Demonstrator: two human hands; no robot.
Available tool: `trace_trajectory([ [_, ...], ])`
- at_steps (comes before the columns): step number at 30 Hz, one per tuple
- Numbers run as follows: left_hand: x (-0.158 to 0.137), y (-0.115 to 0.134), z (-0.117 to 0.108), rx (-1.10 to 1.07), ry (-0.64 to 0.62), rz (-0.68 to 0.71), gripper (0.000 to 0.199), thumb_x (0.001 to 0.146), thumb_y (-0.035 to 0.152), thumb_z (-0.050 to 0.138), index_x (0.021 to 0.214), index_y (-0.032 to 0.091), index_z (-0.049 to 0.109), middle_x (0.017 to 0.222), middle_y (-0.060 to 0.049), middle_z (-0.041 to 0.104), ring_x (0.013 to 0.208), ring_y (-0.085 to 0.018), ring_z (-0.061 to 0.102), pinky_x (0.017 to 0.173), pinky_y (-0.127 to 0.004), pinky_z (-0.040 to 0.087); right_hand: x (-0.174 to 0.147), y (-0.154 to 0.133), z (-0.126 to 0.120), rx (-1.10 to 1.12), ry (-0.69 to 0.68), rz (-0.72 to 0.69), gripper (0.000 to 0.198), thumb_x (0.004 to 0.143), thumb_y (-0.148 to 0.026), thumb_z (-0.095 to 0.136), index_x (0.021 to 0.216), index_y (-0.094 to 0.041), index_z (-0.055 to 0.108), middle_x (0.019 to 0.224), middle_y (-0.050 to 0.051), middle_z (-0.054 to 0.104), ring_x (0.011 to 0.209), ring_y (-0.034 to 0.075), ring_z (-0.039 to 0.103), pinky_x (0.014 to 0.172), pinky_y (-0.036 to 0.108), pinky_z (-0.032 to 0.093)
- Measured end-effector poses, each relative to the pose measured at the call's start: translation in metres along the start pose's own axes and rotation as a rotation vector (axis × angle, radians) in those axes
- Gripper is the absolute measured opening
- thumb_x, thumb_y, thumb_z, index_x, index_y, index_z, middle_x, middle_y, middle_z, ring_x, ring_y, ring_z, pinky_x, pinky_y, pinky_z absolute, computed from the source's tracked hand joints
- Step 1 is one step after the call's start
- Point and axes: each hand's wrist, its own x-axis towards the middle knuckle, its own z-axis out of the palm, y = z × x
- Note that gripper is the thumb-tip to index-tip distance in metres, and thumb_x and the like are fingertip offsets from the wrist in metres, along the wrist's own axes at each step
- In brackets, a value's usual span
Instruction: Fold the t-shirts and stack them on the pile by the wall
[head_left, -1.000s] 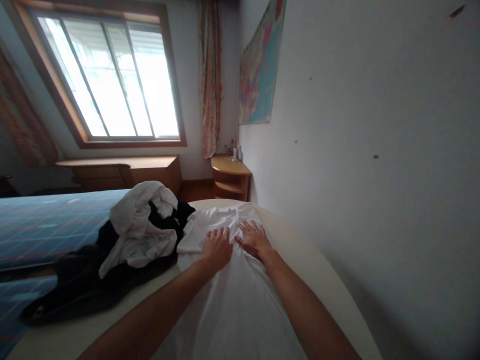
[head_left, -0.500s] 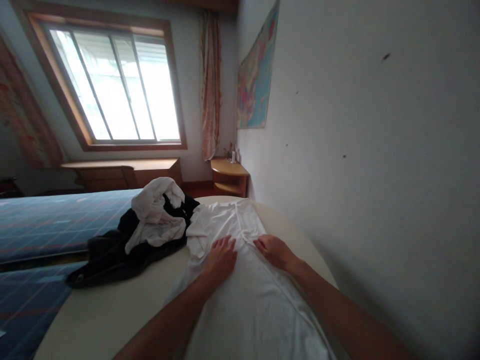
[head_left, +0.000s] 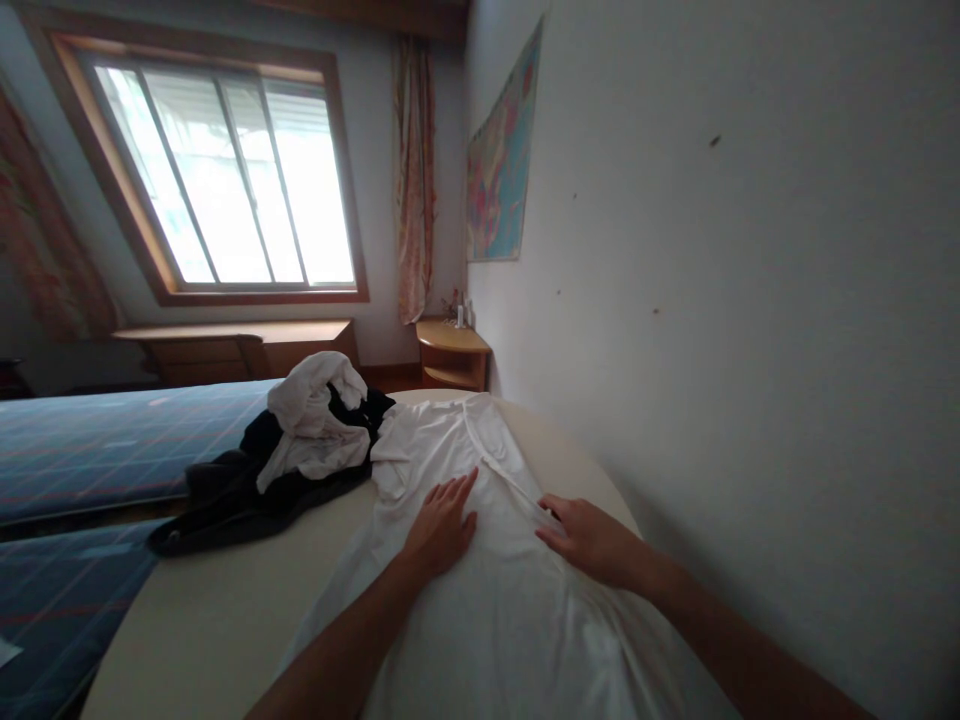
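Observation:
A long white shirt (head_left: 487, 620) lies spread over a cream round table (head_left: 195, 620), its collar end away from me and a raised seam running down its length. My left hand (head_left: 442, 525) rests flat on the middle of the cloth, fingers stretched out and thumb apart. Beside the seam, on the right edge of the shirt, is my right hand (head_left: 589, 535); its thumb and fingers are apart, with no cloth plainly gripped between them. Soft creases show in the fabric around both hands.
A heap of black clothing (head_left: 225, 515) with a white garment (head_left: 319, 415) on top lies at the table's left. Blue plaid mattresses (head_left: 112, 450) stand beyond it. A wall (head_left: 750, 400) runs close along the right side, and a small corner shelf (head_left: 452, 338) stands behind.
My right hand has moved right and nearer to me, its fingers parting from the seam. My left hand has stayed on the cloth, its fingers spreading more.

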Motion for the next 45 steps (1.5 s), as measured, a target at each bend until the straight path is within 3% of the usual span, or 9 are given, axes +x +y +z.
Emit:
trace_trajectory([
  [4, -0.002, 0.000, -0.002, -0.012, 0.015, 0.076, 0.067, 0.091, 0.016, 0.042, 0.156, 0.023, 0.028, 0.147, -0.008, 0.052, 0.136, -0.022, 0.045, 0.117, -0.041, 0.030, -0.022, -0.027, 0.005, 0.125, -0.108, -0.089, 0.058, 0.082, -0.029, 0.063, 0.139, -0.018, 0.054, 0.128, 0.014, 0.066, 0.117, 0.026, 0.061, 0.100, 0.034, 0.042],
  [7, -0.002, -0.001, -0.003, -0.004, -0.015, 0.134, 0.062, 0.094, 0.017, 0.041, 0.155, 0.027, 0.032, 0.147, -0.005, 0.052, 0.137, -0.022, 0.043, 0.118, -0.042, 0.029, -0.034, -0.031, 0.009, 0.065, -0.238, -0.033, 0.075, 0.076, -0.020, 0.065, 0.148, -0.016, 0.044, 0.142, 0.019, 0.056, 0.130, 0.030, 0.053, 0.107, 0.039, 0.038],
  [14, -0.001, -0.006, -0.002, 0.035, -0.079, 0.168, 0.053, 0.096, 0.022, 0.042, 0.149, 0.028, 0.044, 0.149, -0.005, 0.050, 0.142, -0.025, 0.038, 0.119, -0.046, 0.028, -0.039, -0.040, 0.009, 0.198, -0.245, -0.108, 0.076, 0.082, -0.027, 0.063, 0.153, -0.023, 0.035, 0.122, 0.013, 0.065, 0.112, 0.026, 0.061, 0.098, 0.036, 0.043],
  [19, 0.002, -0.015, -0.005, 0.064, -0.126, 0.154, 0.053, 0.095, 0.022, 0.044, 0.148, 0.029, 0.045, 0.153, -0.005, 0.045, 0.145, -0.026, 0.034, 0.120, -0.047, 0.026, -0.039, -0.050, 0.008, 0.181, -0.439, -0.135, 0.095, 0.073, -0.032, 0.075, 0.155, -0.027, 0.030, 0.113, 0.009, 0.068, 0.103, 0.028, 0.062, 0.090, 0.037, 0.045],
  [22, 0.005, -0.023, -0.009, 0.078, -0.142, 0.152, 0.050, 0.096, 0.024, 0.044, 0.146, 0.030, 0.047, 0.155, -0.005, 0.043, 0.145, -0.026, 0.033, 0.120, -0.047, 0.026, -0.039, -0.054, 0.011, 0.196, -0.460, -0.208, 0.088, 0.073, -0.034, 0.076, 0.152, -0.028, 0.037, 0.107, 0.007, 0.071, 0.100, 0.027, 0.063, 0.089, 0.036, 0.045],
  [27, 0.008, -0.041, -0.016, 0.079, -0.137, 0.208, 0.048, 0.098, 0.025, 0.044, 0.145, 0.029, 0.049, 0.155, -0.005, 0.043, 0.146, -0.023, 0.034, 0.120, -0.045, 0.026, -0.028, -0.057, 0.024, 0.250, -0.298, -0.286, 0.055, 0.088, -0.036, 0.063, 0.140, -0.026, 0.053, 0.096, 0.004, 0.073, 0.091, 0.021, 0.065, 0.085, 0.030, 0.045],
  [33, 0.013, -0.064, -0.026, 0.067, -0.149, 0.289, 0.046, 0.098, 0.024, 0.043, 0.144, 0.030, 0.051, 0.155, -0.004, 0.043, 0.145, -0.020, 0.035, 0.120, -0.041, 0.027, -0.014, -0.053, 0.041, 0.262, -0.134, -0.316, 0.035, 0.096, -0.035, 0.050, 0.123, -0.020, 0.064, 0.116, 0.010, 0.067, 0.103, 0.020, 0.063, 0.092, 0.028, 0.045],
  [40, 0.009, -0.052, -0.031, 0.180, -0.067, 0.261, 0.041, 0.095, 0.017, 0.049, 0.132, 0.030, 0.062, 0.150, -0.004, 0.048, 0.136, -0.023, 0.045, 0.116, -0.044, 0.034, -0.036, -0.060, 0.029, 0.084, -0.210, -0.181, 0.039, 0.078, -0.057, 0.068, 0.093, -0.021, 0.070, 0.091, 0.006, 0.071, 0.078, 0.021, 0.063, 0.071, 0.030, 0.043],
  [45, -0.013, -0.030, -0.031, 0.158, -0.135, 0.200, 0.038, 0.099, 0.020, 0.045, 0.132, 0.029, 0.060, 0.141, -0.006, 0.057, 0.127, -0.023, 0.055, 0.110, -0.041, 0.041, -0.049, -0.057, 0.014, 0.142, -0.394, -0.190, 0.035, 0.070, -0.025, 0.072, 0.105, -0.023, 0.068, 0.077, -0.002, 0.065, 0.066, 0.014, 0.056, 0.059, 0.023, 0.037],
])
